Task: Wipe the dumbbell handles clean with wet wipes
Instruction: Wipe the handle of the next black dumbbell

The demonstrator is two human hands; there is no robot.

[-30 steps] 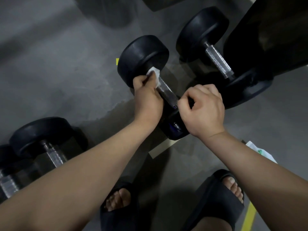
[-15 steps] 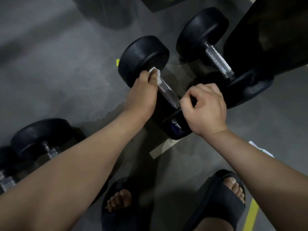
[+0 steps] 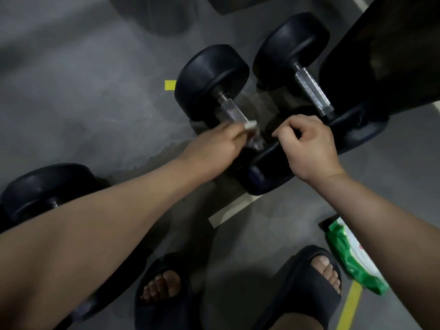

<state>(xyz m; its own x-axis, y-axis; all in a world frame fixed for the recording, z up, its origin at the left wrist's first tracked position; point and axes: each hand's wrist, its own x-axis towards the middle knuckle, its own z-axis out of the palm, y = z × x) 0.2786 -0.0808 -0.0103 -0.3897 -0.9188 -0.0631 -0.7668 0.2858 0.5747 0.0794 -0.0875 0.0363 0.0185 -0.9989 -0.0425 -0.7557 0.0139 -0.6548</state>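
A black dumbbell [image 3: 209, 79] lies on the grey floor in the middle, its metal handle [image 3: 232, 113] running toward me. My left hand [image 3: 214, 145] pinches a white wet wipe [image 3: 322, 126] against the near end of that handle; the hand is blurred. My right hand [image 3: 307, 144] rests on the near weight head [image 3: 264, 172], fingers curled over its top edge. The near end of the handle is hidden under my hands.
A second black dumbbell [image 3: 312, 90] lies just right, against a dark bench [image 3: 390, 55]. A third dumbbell [image 3: 45, 189] sits at the left under my forearm. A green and white wipes pack [image 3: 352, 260] lies at the right by my sandalled feet.
My left hand slid the wipe along the handle from the far weight head down to the near end. My right hand stayed on the near head.
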